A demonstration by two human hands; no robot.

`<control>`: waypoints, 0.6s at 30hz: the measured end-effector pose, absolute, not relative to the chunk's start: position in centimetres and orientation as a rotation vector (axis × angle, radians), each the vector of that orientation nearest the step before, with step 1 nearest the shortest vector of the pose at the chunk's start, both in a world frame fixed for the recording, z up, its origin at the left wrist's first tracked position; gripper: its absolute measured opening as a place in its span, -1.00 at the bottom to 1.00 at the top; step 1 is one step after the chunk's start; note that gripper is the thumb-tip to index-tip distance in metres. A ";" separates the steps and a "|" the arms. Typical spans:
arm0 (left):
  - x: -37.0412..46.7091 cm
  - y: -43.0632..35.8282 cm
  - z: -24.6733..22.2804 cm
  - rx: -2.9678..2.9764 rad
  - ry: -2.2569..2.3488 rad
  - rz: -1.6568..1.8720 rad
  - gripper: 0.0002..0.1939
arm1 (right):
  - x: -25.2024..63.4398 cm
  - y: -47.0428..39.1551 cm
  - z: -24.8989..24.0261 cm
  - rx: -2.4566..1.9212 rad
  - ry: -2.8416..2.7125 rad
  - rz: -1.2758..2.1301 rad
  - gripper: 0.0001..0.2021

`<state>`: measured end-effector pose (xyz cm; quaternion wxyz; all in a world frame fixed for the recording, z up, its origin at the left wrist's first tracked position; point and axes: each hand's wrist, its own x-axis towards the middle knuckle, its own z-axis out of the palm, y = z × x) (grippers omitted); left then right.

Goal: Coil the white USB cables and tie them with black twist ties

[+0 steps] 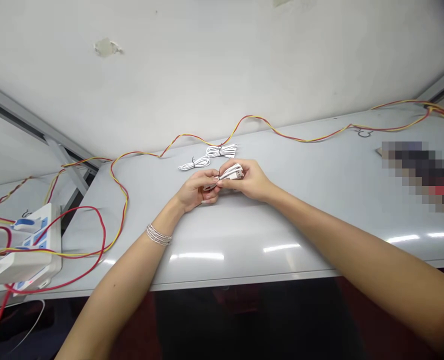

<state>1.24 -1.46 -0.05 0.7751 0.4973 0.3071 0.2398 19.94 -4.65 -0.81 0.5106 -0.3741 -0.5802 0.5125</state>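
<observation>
A coiled white cable [232, 171] with a USB plug is held between both hands over the grey table. My left hand [197, 191] pinches the cable's left end, near a dark tie around the coil. Thumb and fingers of my right hand [252, 180] close on its right part, the metal plug showing beside them. Just behind the hands, two more white cable bundles with black ties, one [195, 163] to the left and one [222, 151] to the right, rest close together on the table.
The grey table [222, 270] meets a white wall. Red and yellow twisted wires [124, 200] run along its back and left side. A white power strip [51, 250] with plugs is at the left. A pixelated object [424, 172] lies at the right.
</observation>
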 end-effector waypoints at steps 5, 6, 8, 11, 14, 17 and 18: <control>1.3 -1.4 0.0 1.091 0.662 0.518 -0.77 | 20.1 -4.3 -1.0 -0.873 -1.413 1.244 -0.65; 1.3 -1.4 0.0 1.094 0.659 0.516 -0.78 | 20.1 -4.3 -1.0 -0.866 -1.420 1.246 -0.66; 1.3 -1.5 0.1 1.099 0.651 0.517 -0.78 | 20.2 -4.3 -1.0 -0.856 -1.427 1.243 -0.66; 1.3 -1.6 0.2 1.110 0.636 0.508 -0.77 | 20.2 -4.4 -1.0 -0.867 -1.439 1.215 -0.69; 1.4 -1.6 0.1 1.124 0.636 0.496 -0.73 | 20.3 -4.5 -0.9 -0.884 -1.465 1.180 -0.72; 1.6 -1.7 0.0 1.143 0.653 0.520 -0.71 | 20.3 -4.5 -0.9 -0.895 -1.463 1.178 -0.68; 1.6 -1.7 0.0 1.151 0.660 0.536 -0.71 | 20.3 -4.5 -0.9 -0.898 -1.459 1.185 -0.67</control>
